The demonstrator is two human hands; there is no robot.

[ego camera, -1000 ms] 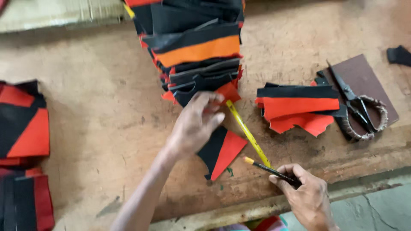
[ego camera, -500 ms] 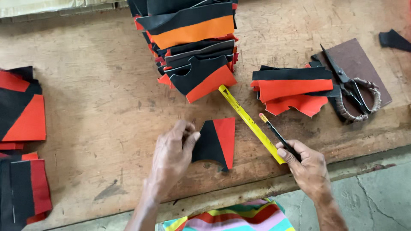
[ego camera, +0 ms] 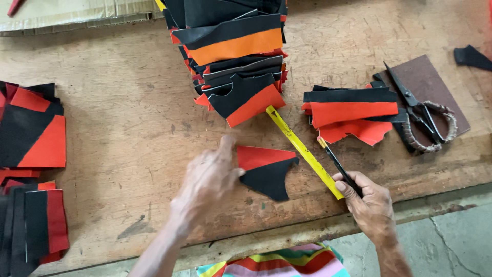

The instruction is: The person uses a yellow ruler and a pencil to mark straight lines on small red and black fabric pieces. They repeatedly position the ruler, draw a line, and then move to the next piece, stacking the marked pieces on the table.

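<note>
A small red-and-black cut piece lies flat on the wooden table. My left hand rests on its left edge, fingers spread and blurred. My right hand grips a black pen with its yellowish tip pointing up-left, beside a yellow ruler lying diagonally on the table. A tall stack of red, orange and black pieces stands just beyond the ruler's far end.
A smaller pile of red and black pieces lies right of the ruler. Scissors rest on a brown board at the right. More red-black piles sit along the left edge. Cardboard lies at the back left.
The cut piece has been turned, its red part now on top and black below. My left hand shifted to its left side. The right hand with the pen stayed by the ruler.
</note>
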